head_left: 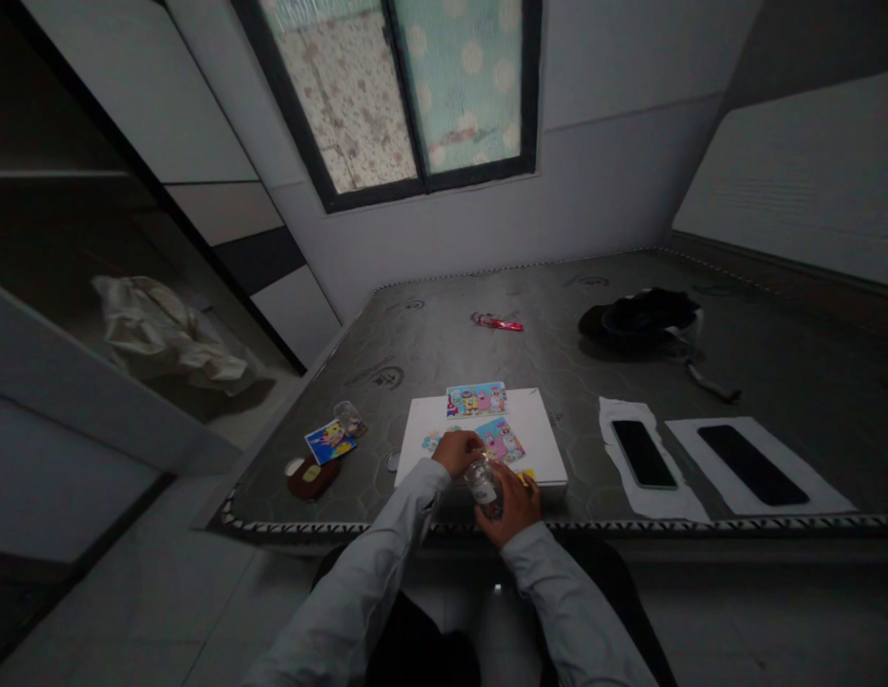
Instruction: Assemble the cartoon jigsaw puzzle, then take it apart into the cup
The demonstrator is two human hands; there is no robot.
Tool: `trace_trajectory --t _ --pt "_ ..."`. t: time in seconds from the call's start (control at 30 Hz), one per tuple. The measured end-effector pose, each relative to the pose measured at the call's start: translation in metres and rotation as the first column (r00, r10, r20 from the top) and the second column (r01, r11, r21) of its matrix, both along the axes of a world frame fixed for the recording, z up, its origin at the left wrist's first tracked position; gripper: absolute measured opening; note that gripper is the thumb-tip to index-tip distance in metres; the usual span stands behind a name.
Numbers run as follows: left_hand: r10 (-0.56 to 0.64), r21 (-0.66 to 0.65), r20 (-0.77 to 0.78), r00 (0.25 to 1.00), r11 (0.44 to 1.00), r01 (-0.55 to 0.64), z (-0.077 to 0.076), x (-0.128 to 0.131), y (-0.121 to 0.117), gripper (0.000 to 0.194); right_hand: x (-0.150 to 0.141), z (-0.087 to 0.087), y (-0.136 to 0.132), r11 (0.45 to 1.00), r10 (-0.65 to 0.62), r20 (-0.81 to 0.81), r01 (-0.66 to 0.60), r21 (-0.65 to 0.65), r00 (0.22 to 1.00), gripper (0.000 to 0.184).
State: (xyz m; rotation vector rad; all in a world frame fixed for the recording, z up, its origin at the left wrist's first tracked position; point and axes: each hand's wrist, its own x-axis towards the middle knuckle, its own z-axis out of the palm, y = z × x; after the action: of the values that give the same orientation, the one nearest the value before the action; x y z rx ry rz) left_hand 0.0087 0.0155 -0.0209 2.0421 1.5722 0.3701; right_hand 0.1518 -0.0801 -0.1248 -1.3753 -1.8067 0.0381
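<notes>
A small clear jar (485, 485) is tilted in my right hand (519, 506), whose fingers wrap round its side. Close to the jar's mouth, my left hand (456, 452) has its fingers pinched together; whatever they hold is too small to make out. Both hands are over the front part of a flat white box (416, 420). On the box lie a colourful cartoon card (476, 400) and a second cartoon picture (502, 441), partly covered by my hands. Something yellow (527, 475) shows beside my right fingers.
Left of the box are a blue-and-yellow card (330, 442), a clear plastic container (350, 418) and a brown pouch (315, 478). A red packet (499, 324) and a dark cap (638, 322) lie farther back. Two dark phone-shaped slabs (644, 454) rest on white paper at right.
</notes>
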Motion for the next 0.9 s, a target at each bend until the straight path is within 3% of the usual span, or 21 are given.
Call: trace_trajectory --t 0.2,0.5,0.9 --pt "0.059 0.022 -0.019 0.998 0.998 -0.059 0.005 -0.003 0.0 0.016 0.001 0.001 0.0 1.0 0.005 -0.003 -0.005 0.005 1.0 0.065" --pt "0.169 0.088 -0.145 0.975 0.984 -0.157 0.012 -0.036 0.012 0.019 -0.001 0.006 -0.002 1.0 -0.002 0.003 0.002 -0.025 1.0 0.061" --pt "0.161 0.167 -0.326 0.932 0.98 -0.111 0.006 -0.041 0.006 0.02 -0.001 0.005 -0.003 1.0 0.007 -0.029 -0.006 0.004 1.0 0.061"
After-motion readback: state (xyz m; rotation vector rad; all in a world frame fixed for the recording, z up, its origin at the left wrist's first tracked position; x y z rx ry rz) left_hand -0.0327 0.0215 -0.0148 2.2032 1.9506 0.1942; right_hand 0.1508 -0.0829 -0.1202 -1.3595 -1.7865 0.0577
